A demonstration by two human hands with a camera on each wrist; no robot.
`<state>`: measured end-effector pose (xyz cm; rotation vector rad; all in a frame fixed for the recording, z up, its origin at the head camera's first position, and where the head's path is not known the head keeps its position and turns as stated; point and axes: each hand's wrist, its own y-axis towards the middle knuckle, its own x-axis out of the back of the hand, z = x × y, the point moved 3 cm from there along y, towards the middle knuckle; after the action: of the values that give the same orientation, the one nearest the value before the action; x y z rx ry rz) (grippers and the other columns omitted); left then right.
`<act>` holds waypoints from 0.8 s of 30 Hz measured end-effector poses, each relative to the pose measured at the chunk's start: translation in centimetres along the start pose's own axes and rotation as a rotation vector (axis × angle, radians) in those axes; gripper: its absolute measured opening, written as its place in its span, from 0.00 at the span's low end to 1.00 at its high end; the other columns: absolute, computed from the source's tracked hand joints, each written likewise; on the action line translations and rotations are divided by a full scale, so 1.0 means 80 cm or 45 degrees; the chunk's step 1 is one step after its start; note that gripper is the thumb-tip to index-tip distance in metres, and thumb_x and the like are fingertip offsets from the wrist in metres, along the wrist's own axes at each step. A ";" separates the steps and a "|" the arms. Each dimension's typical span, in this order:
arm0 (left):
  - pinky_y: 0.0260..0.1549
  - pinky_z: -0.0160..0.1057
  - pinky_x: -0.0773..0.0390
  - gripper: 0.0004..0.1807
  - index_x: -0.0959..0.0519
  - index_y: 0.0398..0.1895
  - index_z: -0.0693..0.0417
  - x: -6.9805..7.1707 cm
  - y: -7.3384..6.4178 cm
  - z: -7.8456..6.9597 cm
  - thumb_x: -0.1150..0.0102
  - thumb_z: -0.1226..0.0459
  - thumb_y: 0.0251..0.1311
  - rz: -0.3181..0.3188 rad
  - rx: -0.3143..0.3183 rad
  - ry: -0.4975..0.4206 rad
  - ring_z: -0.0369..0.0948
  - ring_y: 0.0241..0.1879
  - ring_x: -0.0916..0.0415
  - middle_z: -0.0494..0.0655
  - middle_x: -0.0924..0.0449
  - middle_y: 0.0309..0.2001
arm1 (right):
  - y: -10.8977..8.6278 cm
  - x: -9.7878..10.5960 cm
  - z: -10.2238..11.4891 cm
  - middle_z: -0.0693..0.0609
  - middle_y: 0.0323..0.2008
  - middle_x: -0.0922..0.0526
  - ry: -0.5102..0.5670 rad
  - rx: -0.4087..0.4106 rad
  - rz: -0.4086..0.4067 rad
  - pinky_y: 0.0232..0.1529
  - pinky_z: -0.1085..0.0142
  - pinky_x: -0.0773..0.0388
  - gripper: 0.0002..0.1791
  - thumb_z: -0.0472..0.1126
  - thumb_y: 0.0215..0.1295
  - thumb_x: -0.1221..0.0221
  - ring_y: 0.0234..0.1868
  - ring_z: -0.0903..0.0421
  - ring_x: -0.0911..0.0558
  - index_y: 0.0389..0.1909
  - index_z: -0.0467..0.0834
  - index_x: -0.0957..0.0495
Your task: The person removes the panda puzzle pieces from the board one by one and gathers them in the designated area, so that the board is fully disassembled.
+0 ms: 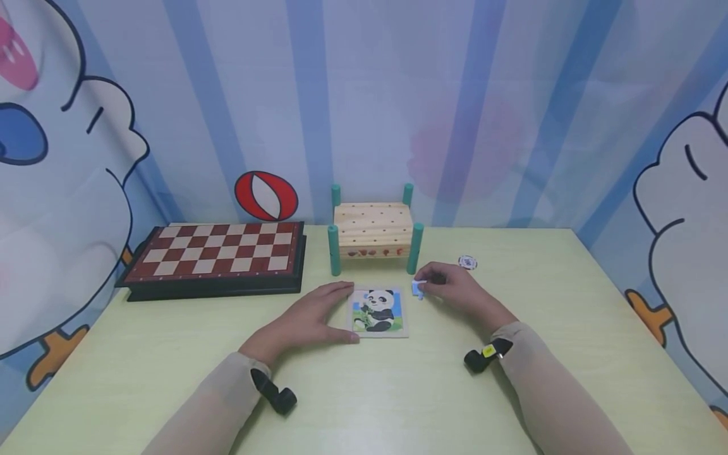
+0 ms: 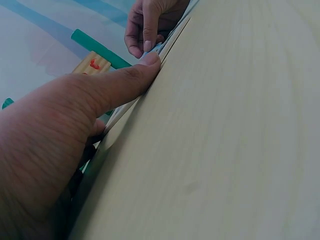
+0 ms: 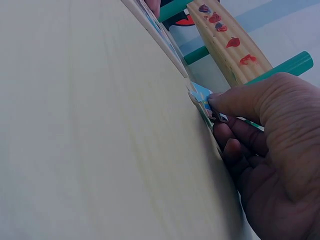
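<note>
A small square panda jigsaw puzzle (image 1: 378, 311) in a pale wooden frame lies flat on the table. My left hand (image 1: 307, 319) holds it from the left, fingers at the upper left corner and thumb along the lower edge. In the left wrist view the thumb (image 2: 125, 82) rests on the frame's edge. Just right of the puzzle, my right hand (image 1: 455, 291) pinches a light blue puzzle piece (image 1: 418, 289) between thumb and fingers. The right wrist view shows this piece (image 3: 201, 93) close to the tabletop, its far part hidden by the fingers.
Behind the puzzle stands a toy wooden bed (image 1: 372, 227) with green posts. A folded chessboard box (image 1: 216, 253) sits at the back left. A round white chip with dark markings (image 1: 467, 262) lies beyond my right hand. A patterned curtain (image 1: 364, 95) closes off the back.
</note>
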<state>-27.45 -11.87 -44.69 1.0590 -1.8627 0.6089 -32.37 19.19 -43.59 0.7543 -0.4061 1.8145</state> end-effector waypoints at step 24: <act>0.73 0.49 0.43 0.59 0.41 0.79 0.39 -0.003 0.002 0.002 0.38 0.26 0.45 0.001 -0.005 0.024 0.39 0.76 0.50 0.35 0.46 0.78 | 0.001 -0.002 -0.002 0.51 0.43 0.17 0.006 0.008 0.001 0.55 0.54 0.24 0.07 0.39 0.69 0.37 0.47 0.51 0.20 0.45 0.45 0.17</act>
<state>-27.60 -11.86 -44.96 1.0468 -1.8476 0.6131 -32.49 19.13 -43.79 0.7540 -0.3975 1.8185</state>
